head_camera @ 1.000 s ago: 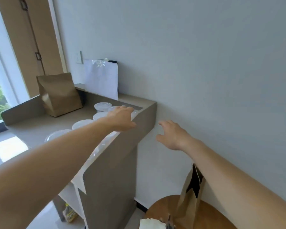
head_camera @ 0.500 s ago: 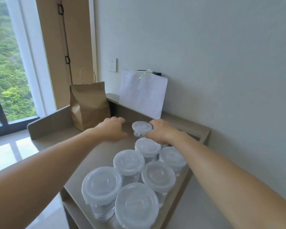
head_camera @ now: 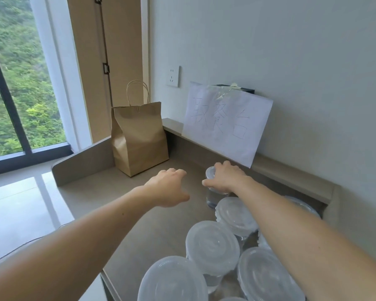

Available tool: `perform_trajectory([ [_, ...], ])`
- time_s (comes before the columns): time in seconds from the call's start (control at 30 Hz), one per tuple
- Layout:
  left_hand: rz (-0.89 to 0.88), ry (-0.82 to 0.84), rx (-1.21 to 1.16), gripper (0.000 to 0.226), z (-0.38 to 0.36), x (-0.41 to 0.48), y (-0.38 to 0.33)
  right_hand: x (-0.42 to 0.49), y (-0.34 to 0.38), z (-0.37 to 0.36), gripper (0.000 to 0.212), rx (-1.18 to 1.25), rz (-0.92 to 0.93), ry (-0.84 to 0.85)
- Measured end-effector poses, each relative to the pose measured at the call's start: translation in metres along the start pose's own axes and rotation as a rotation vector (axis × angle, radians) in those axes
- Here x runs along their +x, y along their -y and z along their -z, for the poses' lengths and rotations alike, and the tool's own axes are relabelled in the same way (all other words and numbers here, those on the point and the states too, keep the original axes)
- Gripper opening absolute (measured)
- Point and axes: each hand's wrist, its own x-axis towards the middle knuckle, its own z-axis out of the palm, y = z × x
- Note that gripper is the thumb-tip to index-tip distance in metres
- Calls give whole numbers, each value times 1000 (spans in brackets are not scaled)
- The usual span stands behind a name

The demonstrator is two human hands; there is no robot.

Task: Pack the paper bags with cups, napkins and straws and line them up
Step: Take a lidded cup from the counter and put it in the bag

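Right hand (head_camera: 225, 178) grips far cup (head_camera: 213, 197) by lid; thin, slick, lid prob. pops off: take wall. Left hand (head_camera: 167, 189) loose, empty.

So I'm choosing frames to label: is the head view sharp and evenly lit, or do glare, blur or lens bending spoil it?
Head view: daylight from the tall window glares off the pale glossy floor; wide-angle distortion slants its frame; the brown paper bag and white handwritten paper sign read sharp; the nearest clear lidded plastic cups look soft and are cropped.
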Motion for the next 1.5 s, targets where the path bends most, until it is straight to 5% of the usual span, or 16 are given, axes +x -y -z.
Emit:
perform_trajectory([
  [0.47, -27, -98, 27, 75, 37, -7, -32, -51, -11, 43, 91, 250, 89, -234],
  [0.8, -250, -180, 36, 71, 63, -49, -170, -201, -132, 150, 91, 349, 37, -541],
  [1.2, -523, 68, 38, 75, -89, -156, -423, -461, -345, 55, 97, 338, -314, -377],
  [1.5, -544, 522, 67, 80, -289, -255, -480, -586, -423, -71, 95, 303, -462, -179],
])
